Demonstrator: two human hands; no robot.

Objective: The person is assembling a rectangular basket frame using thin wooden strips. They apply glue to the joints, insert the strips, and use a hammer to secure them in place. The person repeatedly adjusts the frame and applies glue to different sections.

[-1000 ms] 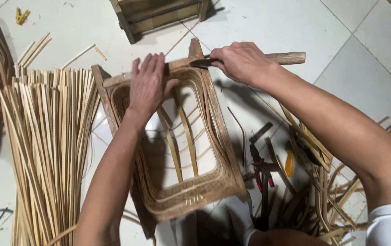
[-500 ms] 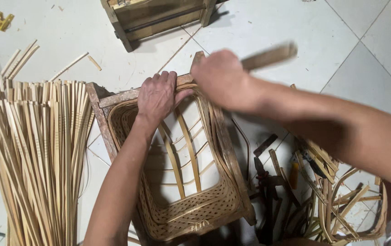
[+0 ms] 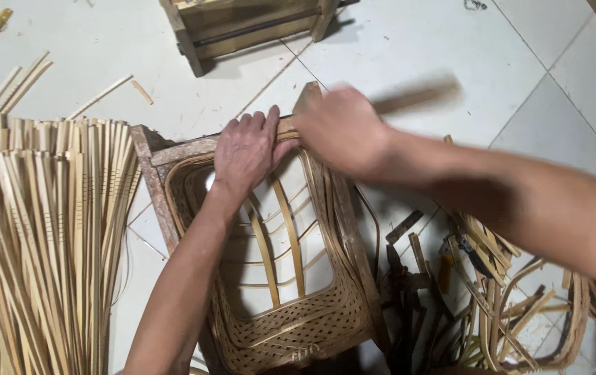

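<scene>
- Bundle of bamboo strips [image 3: 48, 236] at nine o'clock
- Wooden crate [image 3: 249, 28] at twelve o'clock
- Pliers [image 3: 402, 278] and cane scraps [image 3: 520, 305] at four o'clock

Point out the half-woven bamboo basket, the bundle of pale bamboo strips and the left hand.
half-woven bamboo basket [image 3: 291, 326]: head view, woven near wall.
bundle of pale bamboo strips [image 3: 48, 229]: head view, mid-bundle.
left hand [image 3: 246, 149]: head view, back of hand.
</scene>
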